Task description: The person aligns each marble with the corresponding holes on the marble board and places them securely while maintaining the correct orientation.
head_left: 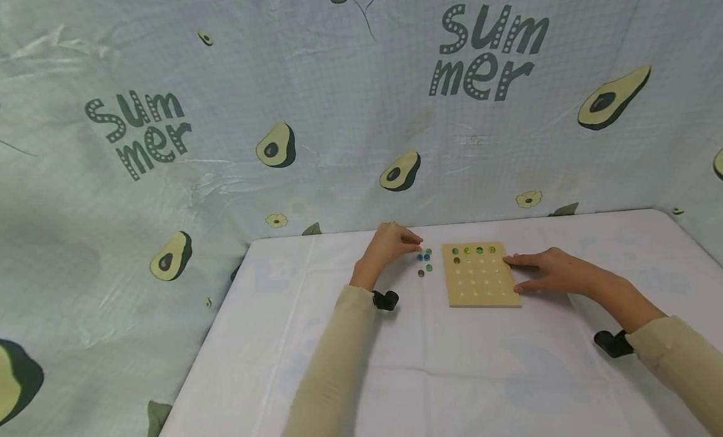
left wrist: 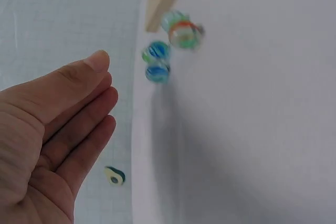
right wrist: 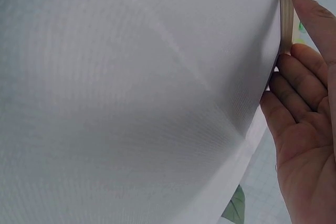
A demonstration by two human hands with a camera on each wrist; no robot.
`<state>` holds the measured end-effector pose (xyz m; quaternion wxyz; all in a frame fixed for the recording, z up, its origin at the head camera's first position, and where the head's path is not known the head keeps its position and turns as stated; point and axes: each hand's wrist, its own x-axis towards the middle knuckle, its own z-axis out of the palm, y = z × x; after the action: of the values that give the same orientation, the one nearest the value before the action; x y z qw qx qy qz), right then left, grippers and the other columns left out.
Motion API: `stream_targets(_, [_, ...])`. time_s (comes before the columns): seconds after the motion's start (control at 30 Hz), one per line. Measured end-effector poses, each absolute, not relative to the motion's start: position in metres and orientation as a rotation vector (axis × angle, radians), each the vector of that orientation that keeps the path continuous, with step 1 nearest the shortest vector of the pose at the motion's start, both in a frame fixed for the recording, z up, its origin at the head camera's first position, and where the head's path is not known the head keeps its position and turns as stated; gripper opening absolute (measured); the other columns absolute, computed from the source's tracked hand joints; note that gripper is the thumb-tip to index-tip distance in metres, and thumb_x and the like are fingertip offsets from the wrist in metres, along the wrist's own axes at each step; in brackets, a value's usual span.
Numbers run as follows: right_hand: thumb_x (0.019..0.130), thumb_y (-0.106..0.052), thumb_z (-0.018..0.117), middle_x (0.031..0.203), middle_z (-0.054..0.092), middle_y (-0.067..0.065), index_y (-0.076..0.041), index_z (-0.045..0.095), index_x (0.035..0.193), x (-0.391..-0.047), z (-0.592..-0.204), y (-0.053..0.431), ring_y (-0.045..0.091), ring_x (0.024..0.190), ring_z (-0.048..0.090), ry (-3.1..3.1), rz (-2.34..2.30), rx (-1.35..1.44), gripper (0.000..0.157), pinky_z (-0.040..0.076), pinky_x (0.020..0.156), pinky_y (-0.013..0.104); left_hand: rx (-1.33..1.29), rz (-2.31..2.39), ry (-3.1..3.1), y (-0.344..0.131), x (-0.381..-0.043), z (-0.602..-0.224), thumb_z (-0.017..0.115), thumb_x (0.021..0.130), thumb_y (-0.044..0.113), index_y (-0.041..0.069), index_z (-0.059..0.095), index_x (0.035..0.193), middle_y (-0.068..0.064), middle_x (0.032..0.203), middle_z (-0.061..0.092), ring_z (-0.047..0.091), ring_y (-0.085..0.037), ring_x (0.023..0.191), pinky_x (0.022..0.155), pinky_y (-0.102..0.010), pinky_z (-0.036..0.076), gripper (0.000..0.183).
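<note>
A square wooden board [head_left: 481,300] with rows of small hollows lies on the table. Several green and yellow marbles [head_left: 479,250] sit in its far row, and a brown marble [head_left: 457,260] in the row below. To the board's left, loose marbles lie in a small group, among them a blue marble [left wrist: 157,72] and a brownish marble [head_left: 420,273]. My left hand [head_left: 391,243] hovers beside this group, thumb near the fingertips, with no marble visible between them. My right hand [head_left: 556,272] touches the board's right edge with thumb and fingers fairly straight.
A white cloth covers the table [head_left: 452,374]. Behind and to the left hangs a pale curtain [head_left: 339,98] printed with avocados and lettering. Each wrist carries a small black camera mount, such as the left mount [head_left: 386,300].
</note>
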<state>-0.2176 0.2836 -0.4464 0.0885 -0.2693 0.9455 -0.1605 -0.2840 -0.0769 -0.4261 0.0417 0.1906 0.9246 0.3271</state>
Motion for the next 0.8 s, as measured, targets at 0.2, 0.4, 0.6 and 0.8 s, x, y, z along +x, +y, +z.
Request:
stream_targets(0.2, [0.085, -0.060, 0.073, 0.142, 0.056, 0.025, -0.007, 0.058, 0.144, -0.219, -0.447, 0.283, 0.046, 0.126, 0.056, 2.802, -0.470, -0.799, 0.081, 0.049, 0.098, 0.059, 0.559, 0.943, 2.787, -0.088, -0.291, -0.435, 0.082, 0.087, 0.014, 0.012, 0.082, 0.105, 0.000, 0.104, 0.078, 0.069, -0.013, 0.104, 0.086, -0.021, 0.054, 0.018])
stream_targets(0.4, [0.084, -0.058, 0.075, 0.141, 0.057, 0.025, -0.007, 0.059, 0.143, -0.218, -0.447, 0.283, 0.046, 0.125, 0.057, 2.819, -0.473, -0.814, 0.079, 0.050, 0.097, 0.059, 0.683, 0.891, 2.756, -0.091, -0.296, -0.440, 0.081, 0.088, 0.016, 0.014, 0.082, 0.107, 0.002, 0.106, 0.078, 0.070, -0.013, 0.107, 0.093, -0.022, 0.053, 0.020])
stream_targets(0.6, [0.084, -0.057, 0.075, 0.141, 0.057, 0.025, -0.007, 0.059, 0.143, -0.216, -0.446, 0.282, 0.045, 0.123, 0.058, 2.830, -0.473, -0.818, 0.078, 0.051, 0.096, 0.058, 0.756, 0.790, 2.748, -0.087, -0.299, -0.440, 0.083, 0.085, 0.017, 0.013, 0.082, 0.108, 0.002, 0.105, 0.078, 0.070, -0.013, 0.106, 0.094, -0.024, 0.053, 0.023])
stream_targets(0.8, [0.084, -0.056, 0.076, 0.141, 0.057, 0.024, -0.007, 0.059, 0.143, -0.217, -0.445, 0.283, 0.045, 0.123, 0.059, 2.831, -0.474, -0.806, 0.079, 0.050, 0.095, 0.059, 0.711, 0.656, 2.776, -0.079, -0.294, -0.437, 0.082, 0.088, 0.022, 0.016, 0.082, 0.108, 0.005, 0.105, 0.078, 0.066, -0.012, 0.109, 0.098, -0.026, 0.050, 0.021])
